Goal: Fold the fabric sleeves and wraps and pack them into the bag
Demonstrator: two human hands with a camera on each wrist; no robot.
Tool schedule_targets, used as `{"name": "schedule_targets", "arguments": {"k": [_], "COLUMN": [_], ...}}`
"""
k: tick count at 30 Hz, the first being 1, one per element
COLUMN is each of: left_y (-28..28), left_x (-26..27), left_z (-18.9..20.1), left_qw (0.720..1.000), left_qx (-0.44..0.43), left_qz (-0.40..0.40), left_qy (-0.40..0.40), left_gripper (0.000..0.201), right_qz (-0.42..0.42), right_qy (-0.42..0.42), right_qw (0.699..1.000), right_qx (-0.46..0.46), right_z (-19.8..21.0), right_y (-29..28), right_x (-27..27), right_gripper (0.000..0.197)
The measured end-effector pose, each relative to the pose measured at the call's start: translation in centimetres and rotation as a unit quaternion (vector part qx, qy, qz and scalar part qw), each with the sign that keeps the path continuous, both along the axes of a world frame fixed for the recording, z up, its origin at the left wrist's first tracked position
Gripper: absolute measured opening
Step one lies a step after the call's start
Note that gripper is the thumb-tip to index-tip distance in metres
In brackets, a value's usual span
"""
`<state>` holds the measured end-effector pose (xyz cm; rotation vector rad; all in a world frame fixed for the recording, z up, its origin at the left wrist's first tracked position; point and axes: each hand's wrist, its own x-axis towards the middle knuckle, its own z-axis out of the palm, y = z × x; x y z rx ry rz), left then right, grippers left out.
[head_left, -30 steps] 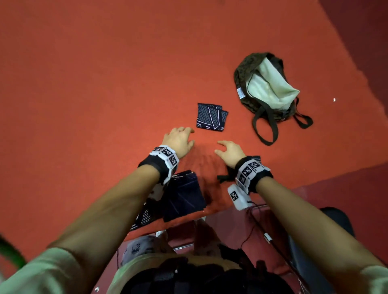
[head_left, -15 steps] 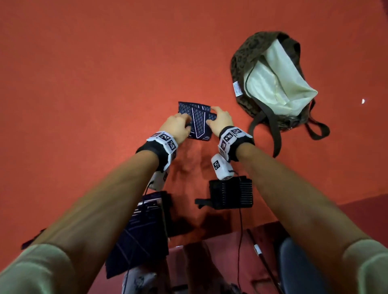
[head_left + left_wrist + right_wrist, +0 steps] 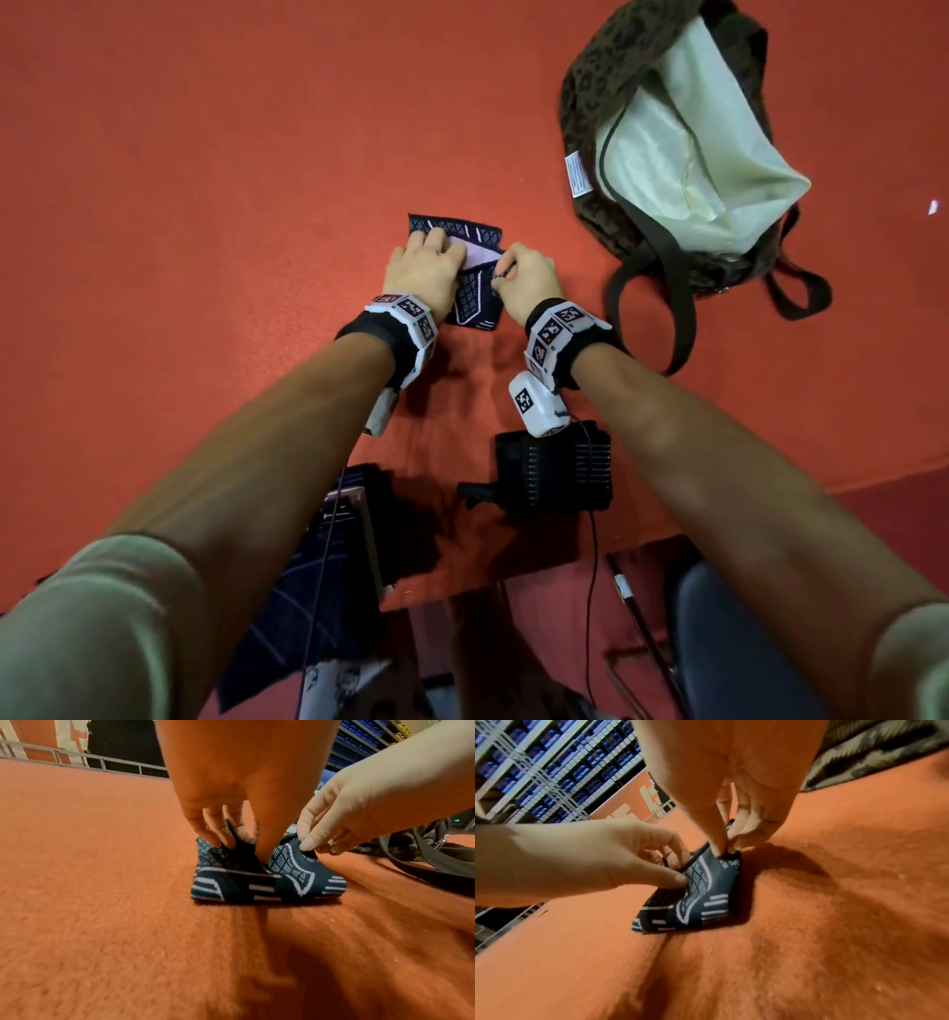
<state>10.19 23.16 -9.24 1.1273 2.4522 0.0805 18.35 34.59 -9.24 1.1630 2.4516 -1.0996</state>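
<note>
Both hands have closed in on the small patterned sleeve since half a second ago, when they only rested at its edges; one edge is now lifted and a pale inner face shows.

Left hand (image 3: 423, 267): fingers curled over the left part of the navy patterned sleeve (image 3: 475, 300), pinching a fold of it, thumb pressed down into the cloth (left wrist view).
Right hand (image 3: 529, 280): thumb and forefinger pinch the right edge of the same sleeve and hold it raised off the carpet.
Sleeve lies on the orange carpet (image 3: 205, 205), centre of scene, near the bag but apart from it.

Camouflage bag (image 3: 590, 92) sits at far right, mouth open, pale lining (image 3: 693, 169) showing, straps trailing toward the near side. Nothing can be seen packed inside it.

Other pieces wait nearer the person: a black ribbed wrap (image 3: 560, 478) flat on the carpet at near centre, and a larger dark blue fabric (image 3: 318, 591) at near left, partly under the left forearm.

Judgement: early stage. First small sleeve is mid-fold; at least two more pieces left to fold, and all packing remains.
</note>
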Motion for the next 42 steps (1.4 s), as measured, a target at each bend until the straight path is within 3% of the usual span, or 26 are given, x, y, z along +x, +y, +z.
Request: {"name": "schedule_targets", "arguments": {"k": [5,10,12,16,20,23,24,27,29,32,37,40,42], "left_y": [-0.6,-1.4,-1.7,-2.8,-5.8,-8.8,-9.9,-12.7,-14.5,-16.9,-19.9,-21.7,-23.0], "left_x": [-1.5,-3.1,-3.5,-4.1,-4.6,-4.9,-5.1,-5.4,-5.5,-5.1,-3.4,-2.7,-2.4], "left_z": [4.1,10.8,13.5,18.7,23.4,25.6,26.1,26.9,27.1,26.7,25.8,25.4,24.6], "left_qw": [0.994,0.968,0.941,0.872,0.782,0.741,0.733,0.725,0.738,0.753,0.713,0.722,0.731], "left_qx": [0.093,0.208,0.268,0.368,0.463,0.493,0.498,0.496,0.482,0.464,0.465,0.457,0.415], "left_qz": [0.023,0.086,0.150,0.226,0.281,0.319,0.331,0.362,0.370,0.376,0.365,0.368,0.402], "left_qy": [-0.059,-0.112,-0.145,-0.231,-0.306,-0.325,-0.324,-0.313,-0.292,-0.277,-0.377,-0.365,-0.363], "left_gripper": [0.021,0.019,0.018,0.008,0.024,0.023,0.023,0.025,0.025,0.025,0.021,0.014,0.022], "right_qz": [0.001,0.010,0.004,-0.009,0.025,0.064,0.076,0.095,0.105,0.101,0.119,0.131,0.127], "right_qy": [0.104,0.189,0.220,0.238,0.231,0.206,0.203,0.203,0.206,0.202,0.185,0.200,0.216], "right_qw": [0.995,0.982,0.974,0.965,0.965,0.970,0.970,0.968,0.967,0.968,0.957,0.950,0.947], "right_qx": [0.007,-0.012,-0.055,-0.113,-0.119,-0.113,-0.109,-0.113,-0.107,-0.105,-0.191,-0.201,-0.201], "right_z": [4.4,10.5,13.3,17.9,21.4,23.2,23.8,25.3,26.2,27.2,27.5,27.1,27.2], "right_y": [0.2,0.8,0.5,-0.9,-2.6,-4.2,-4.8,-6.8,-8.2,-10.5,-14.8,-16.7,-18.1], "right_x": [-0.7,-2.2,-2.3,-2.3,-1.8,-1.2,-1.0,-0.6,-0.4,-0.3,-0.2,-0.2,-0.3], "right_gripper": [0.006,0.017,0.021,0.047,0.027,0.049,0.047,0.016,0.004,0.010,0.013,0.017,0.021]}}
